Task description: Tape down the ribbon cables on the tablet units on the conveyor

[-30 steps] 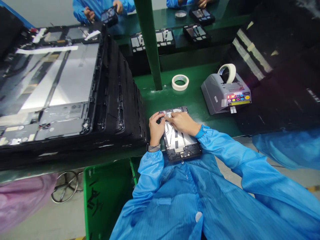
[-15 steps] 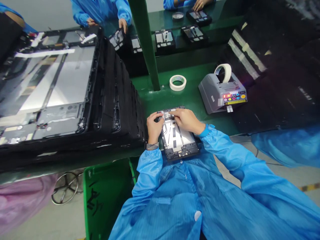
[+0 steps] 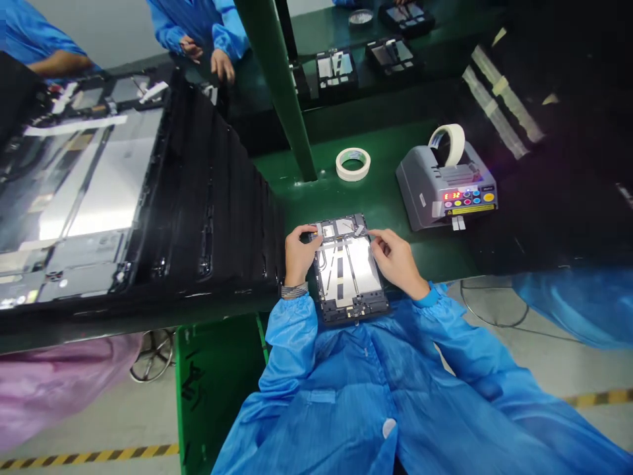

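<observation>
Black tablet frame [image 3: 351, 311] is sitting under the left hand [image 3: 299, 256], fingers clamped on its top edge, while the right hand [image 3: 397, 260] is hovering with fingers loosely curled, so a slip is risking scratches on the silver panel [image 3: 363, 264].

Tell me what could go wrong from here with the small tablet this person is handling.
Two risks seem likely. The open tablet sits near the front edge of the bench, so a bump might tip it toward the green bin below. Also, the bare left hand and right hand work close to its exposed inner parts, so fingers could smudge or snag them.
</observation>
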### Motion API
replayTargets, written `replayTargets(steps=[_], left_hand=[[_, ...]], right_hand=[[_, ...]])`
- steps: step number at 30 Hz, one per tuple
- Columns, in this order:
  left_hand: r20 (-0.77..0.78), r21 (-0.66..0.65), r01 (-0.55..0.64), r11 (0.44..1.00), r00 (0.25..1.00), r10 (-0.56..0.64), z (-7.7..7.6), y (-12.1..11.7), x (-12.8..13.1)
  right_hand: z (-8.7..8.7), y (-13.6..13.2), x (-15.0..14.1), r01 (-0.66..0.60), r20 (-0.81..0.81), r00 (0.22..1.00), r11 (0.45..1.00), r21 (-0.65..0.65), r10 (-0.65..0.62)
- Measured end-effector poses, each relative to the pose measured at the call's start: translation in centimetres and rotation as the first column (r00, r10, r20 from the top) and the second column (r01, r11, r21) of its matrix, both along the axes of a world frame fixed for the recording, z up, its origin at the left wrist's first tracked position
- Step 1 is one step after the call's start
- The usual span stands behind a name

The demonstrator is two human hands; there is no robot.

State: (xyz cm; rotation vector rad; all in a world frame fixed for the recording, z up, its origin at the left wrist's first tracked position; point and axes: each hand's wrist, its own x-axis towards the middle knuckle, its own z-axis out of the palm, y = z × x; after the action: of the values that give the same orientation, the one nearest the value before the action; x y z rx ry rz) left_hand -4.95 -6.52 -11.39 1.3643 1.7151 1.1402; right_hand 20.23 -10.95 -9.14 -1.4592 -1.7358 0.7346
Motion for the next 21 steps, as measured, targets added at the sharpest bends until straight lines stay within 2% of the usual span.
replayTargets(steps=[5, 10, 13, 15, 17, 21], left_hand=[[0.029, -0.001, -0.021, 1.0, 0.999, 0.021, 0.1, -0.2, 0.1], [0.038, -0.023, -0.052, 0.998, 0.998, 0.053, -0.7, -1.0, 0.8], [0.055, -0.083, -0.115, 0.99, 0.991, 0.12, -1.1, 0.2, 1.2], [0.07, -0.146, -0.149, 0.978, 0.985, 0.161, -0.4, 0.3, 1.5], [0.09, -0.192, -0.216, 0.957, 0.967, 0.237, 0.7, -1.2, 2.2], [0.082, -0.341, -0.273, 0.9, 0.945, 0.317, 2.8, -7.2, 4.2]], right_hand=[[-1.6, -0.8, 0.2, 0.019, -0.113, 0.993, 0.998, -0.058, -0.026], [-3.4, -2.0, 0.7, 0.064, -0.109, 0.991, 0.988, -0.142, -0.08], [-4.1, -1.9, 1.1, 0.082, -0.128, 0.985, 0.965, -0.25, -0.116], [-3.9, -2.0, 1.3, 0.05, -0.149, 0.983, 0.937, -0.347, -0.107], [-3.3, -2.4, 1.4, 0.039, -0.183, 0.973, 0.889, -0.457, -0.137], [-1.7, -3.3, 1.5, 0.057, -0.215, 0.942, 0.756, -0.652, -0.257]])
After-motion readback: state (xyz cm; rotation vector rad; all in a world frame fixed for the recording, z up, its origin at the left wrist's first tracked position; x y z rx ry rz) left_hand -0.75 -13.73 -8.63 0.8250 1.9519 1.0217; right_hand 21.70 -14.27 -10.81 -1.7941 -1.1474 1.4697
